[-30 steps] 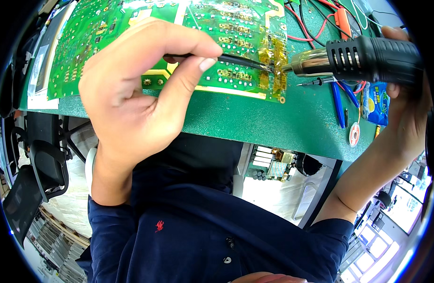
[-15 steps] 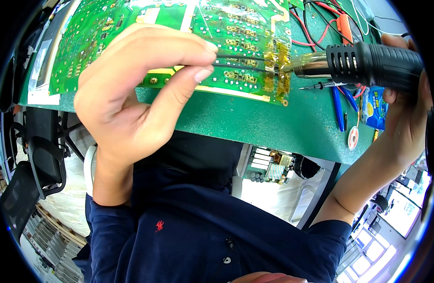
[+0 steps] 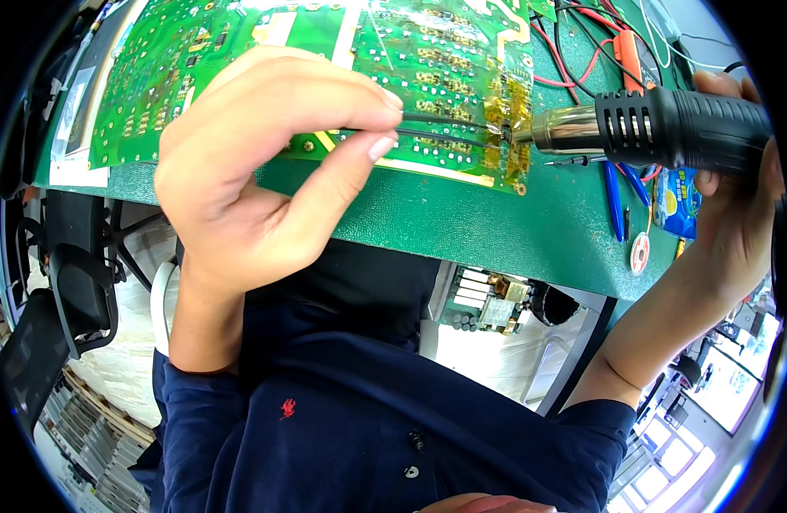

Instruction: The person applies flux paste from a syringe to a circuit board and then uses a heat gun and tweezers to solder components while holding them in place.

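Note:
My left hand [image 3: 265, 162] pinches a pair of black tweezers [image 3: 445, 128] between thumb and fingers. Their two slim prongs reach right across a large green circuit board [image 3: 428, 168], with the tips at a strip of amber tape [image 3: 519, 111] along the board's right end. My right hand [image 3: 735, 205] is wrapped round the black handle of a hot air gun [image 3: 641, 128]. The gun's metal nozzle points left at the taped spot, close to the tweezer tips. Whether the tips grip a small part there is too small to tell.
On the green mat [image 3: 462, 227], right of the board, lie a soldering iron [image 3: 573, 160], blue-handled pliers [image 3: 614, 201], a small wire spool [image 3: 640, 253] and a blue packet [image 3: 677, 201]. Red and black leads [image 3: 573, 51] tangle behind, beside an orange device [image 3: 628, 58].
My left hand has shifted slightly right and nearer to me with the tweezers. The hot air gun has moved down a little, its nozzle still at the taped end.

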Demonstrator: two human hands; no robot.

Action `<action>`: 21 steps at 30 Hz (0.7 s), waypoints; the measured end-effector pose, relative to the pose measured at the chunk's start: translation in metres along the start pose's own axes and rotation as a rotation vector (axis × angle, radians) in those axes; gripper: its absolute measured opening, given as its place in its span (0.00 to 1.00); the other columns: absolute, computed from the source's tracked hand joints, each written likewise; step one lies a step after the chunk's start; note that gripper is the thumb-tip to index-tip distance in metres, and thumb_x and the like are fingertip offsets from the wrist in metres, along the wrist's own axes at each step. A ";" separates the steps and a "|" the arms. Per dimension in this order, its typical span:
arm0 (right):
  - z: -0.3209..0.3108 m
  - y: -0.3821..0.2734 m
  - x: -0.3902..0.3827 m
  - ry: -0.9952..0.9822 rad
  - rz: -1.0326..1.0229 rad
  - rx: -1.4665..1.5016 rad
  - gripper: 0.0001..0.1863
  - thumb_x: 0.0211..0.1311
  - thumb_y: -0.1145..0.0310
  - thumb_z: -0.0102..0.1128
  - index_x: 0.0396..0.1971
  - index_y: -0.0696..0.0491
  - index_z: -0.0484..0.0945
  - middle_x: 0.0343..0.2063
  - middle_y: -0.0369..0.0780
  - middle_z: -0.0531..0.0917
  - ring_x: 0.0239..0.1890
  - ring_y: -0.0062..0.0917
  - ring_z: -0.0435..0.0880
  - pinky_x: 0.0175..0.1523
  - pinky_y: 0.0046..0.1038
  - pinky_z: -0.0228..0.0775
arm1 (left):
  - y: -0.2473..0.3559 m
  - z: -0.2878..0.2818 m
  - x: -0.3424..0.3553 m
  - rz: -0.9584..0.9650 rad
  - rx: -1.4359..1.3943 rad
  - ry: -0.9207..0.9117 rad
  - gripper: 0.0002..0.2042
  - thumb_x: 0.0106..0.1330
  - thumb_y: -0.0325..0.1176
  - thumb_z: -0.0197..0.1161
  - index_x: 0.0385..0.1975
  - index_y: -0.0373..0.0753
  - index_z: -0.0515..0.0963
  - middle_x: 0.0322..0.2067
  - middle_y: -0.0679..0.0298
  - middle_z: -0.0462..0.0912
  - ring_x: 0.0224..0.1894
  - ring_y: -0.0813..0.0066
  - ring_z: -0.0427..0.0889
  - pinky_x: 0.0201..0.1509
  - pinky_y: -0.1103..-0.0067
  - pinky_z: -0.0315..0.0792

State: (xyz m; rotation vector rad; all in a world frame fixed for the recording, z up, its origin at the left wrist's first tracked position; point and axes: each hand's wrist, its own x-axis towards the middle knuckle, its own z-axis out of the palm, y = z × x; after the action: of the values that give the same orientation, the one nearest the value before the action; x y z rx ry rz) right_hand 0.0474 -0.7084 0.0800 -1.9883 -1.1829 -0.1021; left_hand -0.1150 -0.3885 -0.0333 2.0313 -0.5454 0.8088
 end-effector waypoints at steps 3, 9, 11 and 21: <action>-0.003 0.000 0.002 -0.030 -0.003 0.027 0.23 0.76 0.58 0.41 0.58 0.59 0.69 0.50 0.54 0.79 0.23 0.14 0.78 0.32 0.08 0.71 | 0.003 0.001 0.004 -0.008 0.081 -0.020 0.09 0.50 0.13 0.64 0.32 0.29 0.80 0.30 0.51 0.83 0.37 0.63 0.82 0.42 0.76 0.73; -0.006 -0.002 0.004 -0.059 0.011 0.089 0.22 0.76 0.58 0.41 0.58 0.60 0.68 0.50 0.54 0.79 0.23 0.13 0.78 0.31 0.08 0.71 | 0.004 -0.001 0.004 -0.036 0.089 -0.018 0.08 0.50 0.14 0.64 0.31 0.29 0.79 0.29 0.52 0.83 0.35 0.63 0.82 0.40 0.77 0.73; -0.007 -0.002 0.004 -0.057 0.010 0.088 0.23 0.76 0.58 0.42 0.58 0.60 0.68 0.50 0.54 0.79 0.23 0.14 0.78 0.31 0.07 0.71 | 0.004 -0.001 0.004 -0.032 0.086 -0.021 0.08 0.50 0.14 0.64 0.31 0.29 0.79 0.29 0.52 0.83 0.35 0.63 0.82 0.40 0.77 0.73; 0.003 -0.004 0.002 -0.035 0.026 0.032 0.23 0.75 0.59 0.44 0.58 0.62 0.68 0.49 0.54 0.80 0.23 0.15 0.81 0.31 0.07 0.72 | 0.004 0.000 0.003 -0.044 0.073 -0.018 0.09 0.49 0.14 0.64 0.31 0.29 0.79 0.30 0.52 0.83 0.35 0.63 0.82 0.40 0.77 0.73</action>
State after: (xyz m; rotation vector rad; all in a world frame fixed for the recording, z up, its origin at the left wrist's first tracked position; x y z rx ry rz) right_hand 0.0441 -0.7037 0.0813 -1.9835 -1.1735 -0.0349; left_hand -0.1154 -0.3909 -0.0291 2.1112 -0.4860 0.7955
